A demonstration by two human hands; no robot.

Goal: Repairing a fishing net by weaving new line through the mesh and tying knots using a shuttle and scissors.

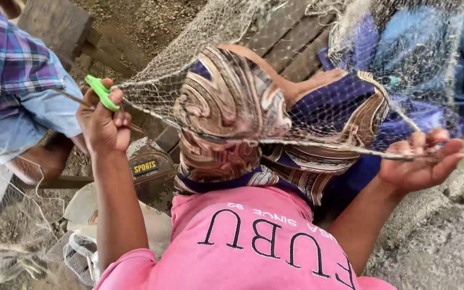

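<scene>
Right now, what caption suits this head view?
Left hand grips green-handled scissors; right hand stretches a net.

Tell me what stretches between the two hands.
In the head view, a taut edge of fishing net spans from the left hand to the right hand.

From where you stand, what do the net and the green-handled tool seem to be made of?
The net looks like thin pale synthetic line, probably nylon: fine, see-through mesh stretched between the left hand and right hand. The green handle looks like smooth moulded plastic, slightly glossy; it may be scissors, but any blade is hidden.
</scene>
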